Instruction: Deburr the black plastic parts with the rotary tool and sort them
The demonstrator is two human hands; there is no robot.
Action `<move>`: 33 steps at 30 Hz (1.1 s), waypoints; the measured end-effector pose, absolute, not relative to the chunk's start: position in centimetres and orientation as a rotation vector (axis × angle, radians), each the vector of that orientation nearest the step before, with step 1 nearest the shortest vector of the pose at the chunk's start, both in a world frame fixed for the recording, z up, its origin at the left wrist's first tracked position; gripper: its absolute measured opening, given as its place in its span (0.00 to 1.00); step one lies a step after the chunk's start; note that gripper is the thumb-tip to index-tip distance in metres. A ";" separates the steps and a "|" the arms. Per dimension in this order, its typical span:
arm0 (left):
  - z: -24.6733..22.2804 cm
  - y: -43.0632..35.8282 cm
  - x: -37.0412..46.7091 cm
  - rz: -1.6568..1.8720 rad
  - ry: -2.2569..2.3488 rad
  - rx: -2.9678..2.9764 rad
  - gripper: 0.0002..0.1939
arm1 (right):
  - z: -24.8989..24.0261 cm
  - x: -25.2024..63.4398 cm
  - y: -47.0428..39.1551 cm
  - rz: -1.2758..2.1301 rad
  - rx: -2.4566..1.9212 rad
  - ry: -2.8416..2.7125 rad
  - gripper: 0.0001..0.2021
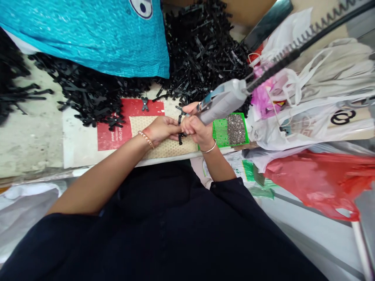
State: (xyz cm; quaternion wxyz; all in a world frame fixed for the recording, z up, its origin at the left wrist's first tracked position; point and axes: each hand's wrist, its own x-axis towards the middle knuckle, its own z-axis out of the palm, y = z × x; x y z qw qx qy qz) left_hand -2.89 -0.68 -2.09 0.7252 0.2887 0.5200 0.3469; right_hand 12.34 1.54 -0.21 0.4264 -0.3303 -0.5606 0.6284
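My right hand (197,127) is wrapped round a grey electric screwdriver (224,100), which slants down and left from a coiled cord. Its tip is hidden by my fingers. My left hand (164,130) is closed, its fingertips pinching a small black plastic part (180,139) just below the screwdriver's end. Both hands work close together over a beige honeycomb-textured mat (164,150). Beside my right wrist lies a green tray (245,127) with many small metal screws (236,128) in it. Another black plastic piece (144,104), X-shaped, rests on the red printed sheet (113,136).
Heaps of black plastic parts (205,50) cover the back of the table, with another pile (88,91) at left. A blue sack (96,39) lies over them. White bags (331,74) and a red plastic bag (319,179) crowd the right side. The coiled cord (293,54) crosses the upper right.
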 end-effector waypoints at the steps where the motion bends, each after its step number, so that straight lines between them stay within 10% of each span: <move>1: -2.1 -0.7 -2.9 0.753 1.143 0.634 0.21 | 0.2 12.9 1.4 1.498 -0.832 -1.354 0.33; 9: -2.3 -0.7 -3.2 0.736 1.121 0.633 0.18 | 0.0 21.0 2.5 0.859 -1.049 -1.075 0.23; 33: -3.0 -1.0 -3.7 0.752 1.135 0.639 0.17 | -2.3 23.5 1.4 0.888 -1.101 -1.056 0.25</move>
